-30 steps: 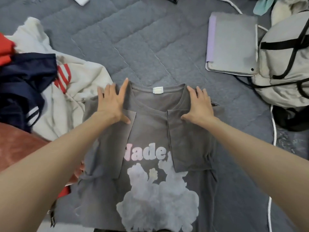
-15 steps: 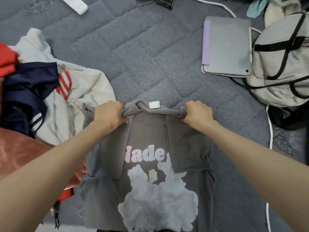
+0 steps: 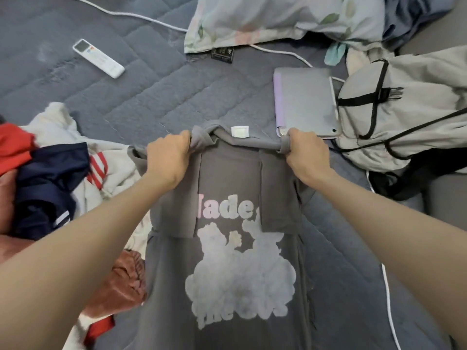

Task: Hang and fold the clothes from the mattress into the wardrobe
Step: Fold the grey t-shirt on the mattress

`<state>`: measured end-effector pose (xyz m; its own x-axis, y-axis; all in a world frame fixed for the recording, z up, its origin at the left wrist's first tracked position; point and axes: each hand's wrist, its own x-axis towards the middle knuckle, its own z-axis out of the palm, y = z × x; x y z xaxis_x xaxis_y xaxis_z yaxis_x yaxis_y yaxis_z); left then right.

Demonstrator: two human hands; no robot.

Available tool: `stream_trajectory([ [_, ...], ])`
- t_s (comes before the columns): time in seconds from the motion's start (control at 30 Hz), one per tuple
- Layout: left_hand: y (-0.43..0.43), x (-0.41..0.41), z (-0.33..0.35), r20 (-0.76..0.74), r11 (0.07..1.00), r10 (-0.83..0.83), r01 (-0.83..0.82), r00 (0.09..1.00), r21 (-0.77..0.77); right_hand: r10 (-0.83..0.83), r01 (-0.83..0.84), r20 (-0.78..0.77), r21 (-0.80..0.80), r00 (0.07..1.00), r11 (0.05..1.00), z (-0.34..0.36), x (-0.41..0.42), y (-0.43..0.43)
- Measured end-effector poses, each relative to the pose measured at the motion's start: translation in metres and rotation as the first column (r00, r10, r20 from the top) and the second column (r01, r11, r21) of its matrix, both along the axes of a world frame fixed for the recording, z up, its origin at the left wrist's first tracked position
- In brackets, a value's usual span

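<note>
A person kneels over a grey T-shirt (image 3: 228, 170) spread front-up on a quilted grey mattress (image 3: 177, 97), with both sleeves folded in over the chest. A second ago both palms lay flat on those sleeves. Now the left hand (image 3: 168, 154) has curled into a fist around the shirt's left shoulder, and the right hand (image 3: 307, 154) grips the right shoulder the same way. The collar edge is bunched and raised off the mattress between them. This suggests the sleeve folds are done and the top is probably about to be brought down toward the hem. The shirt has not yet gone to the wardrobe, which is out of view.

Pale pink letters across the shirt's chest read "ade", with the first letter partly covered by a sleeve. Below them is a pale cloud-like graphic, then a line starting "The" that is too blurred to finish. A white neck label (image 3: 240, 131) shows no readable writing.

Left of the shirt lies a heap of unfolded clothes (image 3: 50, 173) in white, navy and red. Beyond its collar are a white remote control (image 3: 98, 58) and a grey tablet (image 3: 305, 99).
</note>
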<state>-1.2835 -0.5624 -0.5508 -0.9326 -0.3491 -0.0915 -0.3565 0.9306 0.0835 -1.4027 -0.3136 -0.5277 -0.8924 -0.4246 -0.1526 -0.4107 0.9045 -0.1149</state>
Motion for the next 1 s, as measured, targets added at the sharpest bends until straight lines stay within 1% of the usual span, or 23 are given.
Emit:
stream_trajectory([
  [0.07, 0.005, 0.004, -0.001, -0.036, 1.0, -0.013, 0.013, 0.999, 0.014, -0.011, 0.011, 0.001, 0.009, 1.0, 1.0, 0.001, 0.002, 0.007],
  [0.13, 0.008, 0.015, -0.006, -0.032, 0.999, -0.046, 0.047, 0.998, 0.028, 0.006, -0.006, 0.009, 0.046, 1.0, 0.999, -0.001, 0.013, 0.015],
  [0.23, 0.01, 0.042, -0.014, -0.016, 0.991, -0.124, 0.125, 0.992, 0.052, 0.082, -0.084, 0.025, 0.067, 0.996, 0.994, -0.01, 0.038, 0.025],
  [0.37, 0.016, 0.093, -0.018, -0.012, 0.973, -0.203, 0.204, 0.979, 0.107, 0.128, -0.13, 0.051, 0.053, 0.991, 0.99, -0.022, 0.074, 0.037],
  [0.47, 0.028, 0.13, -0.025, 0.003, 0.937, -0.319, 0.315, 0.948, 0.153, 0.153, -0.158, 0.106, 0.037, 0.982, 0.987, -0.029, 0.102, 0.049],
  [0.5, 0.033, 0.143, -0.029, 0.021, 0.925, -0.351, 0.343, 0.936, 0.163, 0.171, -0.177, 0.13, 0.039, 0.977, 0.983, -0.03, 0.112, 0.053],
  [0.57, 0.041, 0.166, -0.037, 0.118, 0.922, -0.36, 0.332, 0.926, 0.2, 0.205, -0.219, 0.171, 0.065, 0.964, 0.974, -0.032, 0.132, 0.062],
  [0.67, 0.055, 0.193, -0.048, 0.189, 0.924, -0.372, 0.341, 0.909, 0.175, 0.233, -0.265, 0.226, 0.119, 0.946, 0.957, -0.036, 0.163, 0.078],
  [0.8, 0.077, 0.233, -0.059, 0.294, 0.897, -0.442, 0.422, 0.848, 0.13, 0.162, -0.225, 0.316, 0.175, 0.935, 0.958, -0.044, 0.211, 0.104],
  [0.9, 0.084, 0.264, -0.061, 0.38, 0.865, -0.491, 0.492, 0.784, 0.103, 0.117, -0.198, 0.344, 0.213, 0.932, 0.957, -0.051, 0.25, 0.118],
  [1.0, 0.091, 0.29, -0.065, 0.421, 0.837, -0.523, 0.541, 0.741, 0.087, 0.088, -0.18, 0.364, 0.228, 0.927, 0.957, -0.056, 0.284, 0.127],
])
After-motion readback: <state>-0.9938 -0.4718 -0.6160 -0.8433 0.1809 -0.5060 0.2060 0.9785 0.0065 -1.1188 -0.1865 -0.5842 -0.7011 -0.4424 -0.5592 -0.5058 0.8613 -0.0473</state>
